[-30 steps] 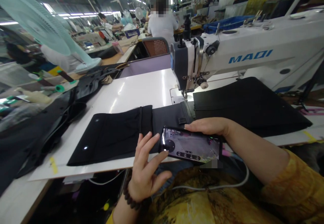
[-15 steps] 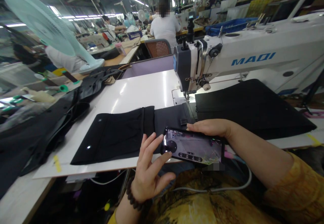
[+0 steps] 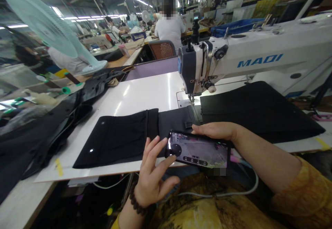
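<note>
A smartphone lies sideways in my right hand, its lit screen facing up and showing a grey picture with round dark controls. My right thumb rests along the upper edge; the other fingers are hidden beneath. My left hand has its fingers spread at the phone's left end, the fingertips at the screen's edge. Behind the phone lies a black fabric piece with two shiny round spots. A second black fabric piece is on the right, beside the needle area of the sewing machine.
More dark fabric is heaped along the left. A pale green fan stands behind it, near thread spools. A white cable crosses my lap. Farther off, a person in white sits with their back to me.
</note>
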A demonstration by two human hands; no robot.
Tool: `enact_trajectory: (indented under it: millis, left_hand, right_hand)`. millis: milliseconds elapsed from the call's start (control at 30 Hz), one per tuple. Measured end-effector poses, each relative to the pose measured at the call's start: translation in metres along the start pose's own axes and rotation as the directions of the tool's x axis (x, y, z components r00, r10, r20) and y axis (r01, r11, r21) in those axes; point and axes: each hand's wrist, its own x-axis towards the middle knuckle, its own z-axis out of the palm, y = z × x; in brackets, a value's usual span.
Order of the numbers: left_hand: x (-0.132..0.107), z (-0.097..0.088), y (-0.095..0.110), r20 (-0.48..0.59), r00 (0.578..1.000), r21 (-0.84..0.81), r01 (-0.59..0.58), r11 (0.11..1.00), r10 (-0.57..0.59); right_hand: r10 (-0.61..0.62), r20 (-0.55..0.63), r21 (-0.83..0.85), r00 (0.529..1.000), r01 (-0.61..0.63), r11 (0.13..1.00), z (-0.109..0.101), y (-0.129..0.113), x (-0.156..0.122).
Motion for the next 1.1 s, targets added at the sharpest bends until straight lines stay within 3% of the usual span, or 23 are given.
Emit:
enact_trajectory:
  millis: [500, 1100]
  left_hand:
    - [-0.0026, -0.0029, -0.0061, 0.01, 0.999, 0.046, 0.04, 0.998, -0.041]
    - [-0.0044, -0.0011, -0.0003, 0.012, 1.0, 0.017, 0.019, 1.0, -0.019]
  right_hand:
    - [-0.022, 0.012, -0.097, 1.0, 0.023, 0.995, -0.0017, 0.003, 0.0016]
    - [-0.006, 0.038, -0.062, 0.999, 0.009, 0.998, -0.0018, 0.0024, 0.0021]
